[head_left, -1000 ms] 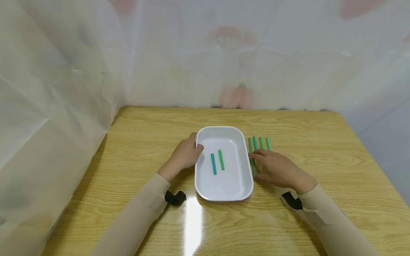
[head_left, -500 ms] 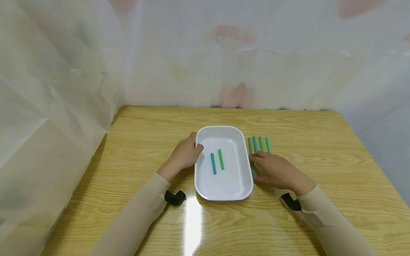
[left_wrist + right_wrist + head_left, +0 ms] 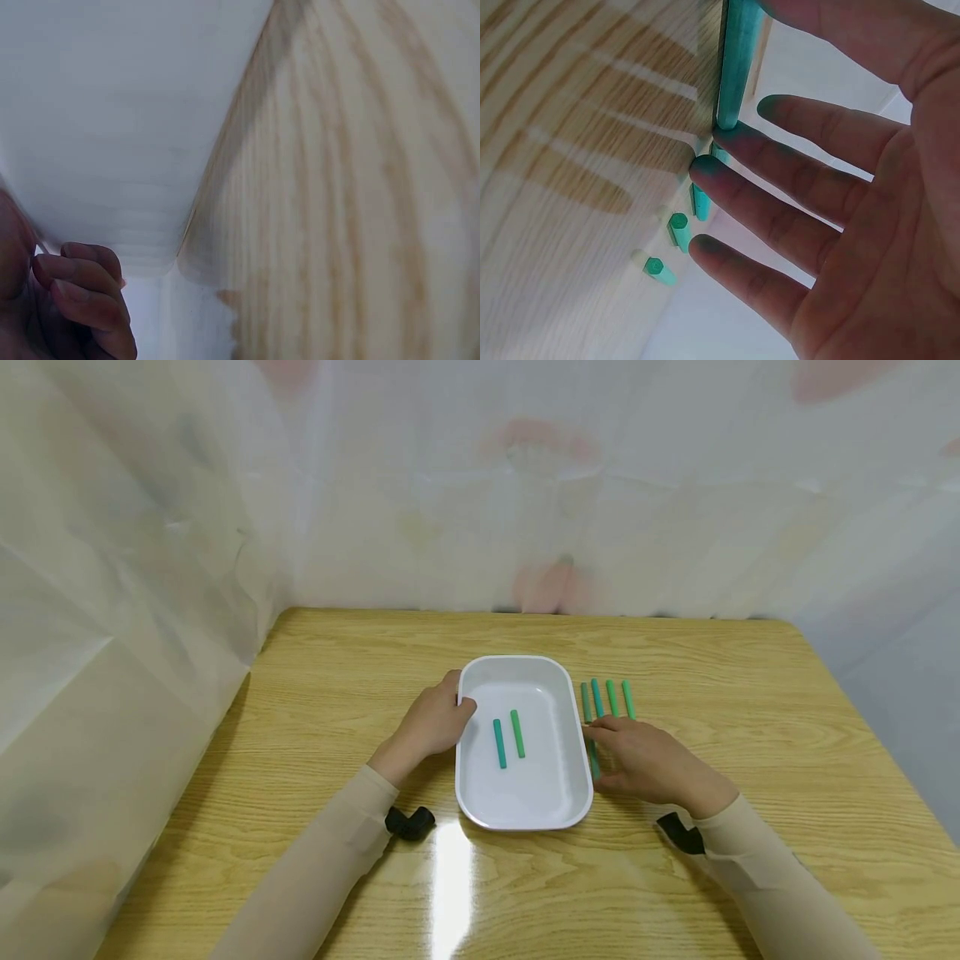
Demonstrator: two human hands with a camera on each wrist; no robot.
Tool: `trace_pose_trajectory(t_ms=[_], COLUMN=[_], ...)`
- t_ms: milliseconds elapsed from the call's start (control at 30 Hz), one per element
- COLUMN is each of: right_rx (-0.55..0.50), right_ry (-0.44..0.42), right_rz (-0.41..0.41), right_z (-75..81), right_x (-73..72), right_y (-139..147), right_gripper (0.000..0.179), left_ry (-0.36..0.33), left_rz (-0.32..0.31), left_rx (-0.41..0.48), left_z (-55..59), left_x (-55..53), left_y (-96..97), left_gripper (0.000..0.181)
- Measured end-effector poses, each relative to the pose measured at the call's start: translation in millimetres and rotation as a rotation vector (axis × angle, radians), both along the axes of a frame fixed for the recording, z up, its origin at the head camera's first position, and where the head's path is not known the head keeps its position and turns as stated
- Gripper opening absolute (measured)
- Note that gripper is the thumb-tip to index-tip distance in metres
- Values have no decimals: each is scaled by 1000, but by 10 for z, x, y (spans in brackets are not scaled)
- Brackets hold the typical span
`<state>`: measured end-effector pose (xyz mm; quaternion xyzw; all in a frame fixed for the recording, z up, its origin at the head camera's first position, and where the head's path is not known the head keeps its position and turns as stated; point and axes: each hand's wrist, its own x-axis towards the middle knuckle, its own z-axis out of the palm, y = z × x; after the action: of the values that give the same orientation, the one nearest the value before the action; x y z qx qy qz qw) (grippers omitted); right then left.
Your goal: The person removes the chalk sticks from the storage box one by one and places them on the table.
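**Left hand (image 3: 431,722) grips a white tray (image 3: 532,793) while the right hand (image 3: 648,760) pinches a stick**

A pale sheet (image 3: 150,577) hangs beyond the left edge of the wooden worktop (image 3: 360,668). Reaching in from the near left comes a beige left sleeve (image 3: 322,860), with a dark piece (image 3: 410,824) at its wrist. The left hand is curled on the tray's left rim, thumb over the inside, other fingers bent under the lip outside.

The tray stands about midway between the worktop's left and right edges, its long sides running towards the far edge. Inside, left of its middle, lie a teal stick (image 3: 499,744) and, just beside it, a green stick (image 3: 518,733), apart and nearly parallel.

Along the tray's right side lies a dark teal stick (image 3: 737,67), spanned end to end between the right thumb and a fingertip; the other right fingers are spread, fairly straight, their tips stained green. Nearer the worktop's far edge, four sticks lie in a row: dull green (image 3: 587,702), blue-teal (image 3: 597,697), then two bright green (image 3: 612,697), their near ends partly hidden by the hand.
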<state>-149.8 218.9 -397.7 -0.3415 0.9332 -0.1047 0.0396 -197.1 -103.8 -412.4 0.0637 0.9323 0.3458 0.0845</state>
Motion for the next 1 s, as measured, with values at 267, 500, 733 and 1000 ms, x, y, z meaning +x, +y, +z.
trace_pose_trajectory(t_ms=[267, 500, 733, 1000], right_rx=[9, 9, 0, 7], right_ry=[-10, -11, 2, 16], right_rz=[-8, -14, -31, -62], right_z=[13, 56, 98, 186], right_x=[2, 6, 3, -35], right_y=[-1, 4, 15, 30], right_gripper=[70, 69, 66, 63], left_ry=[-2, 1, -1, -7], left_rz=[-1, 0, -3, -2], left_rx=[0, 3, 17, 19], left_z=[3, 1, -9, -10], left_x=[0, 3, -4, -1], left_y=[2, -4, -6, -1], left_gripper=[52, 52, 53, 53])
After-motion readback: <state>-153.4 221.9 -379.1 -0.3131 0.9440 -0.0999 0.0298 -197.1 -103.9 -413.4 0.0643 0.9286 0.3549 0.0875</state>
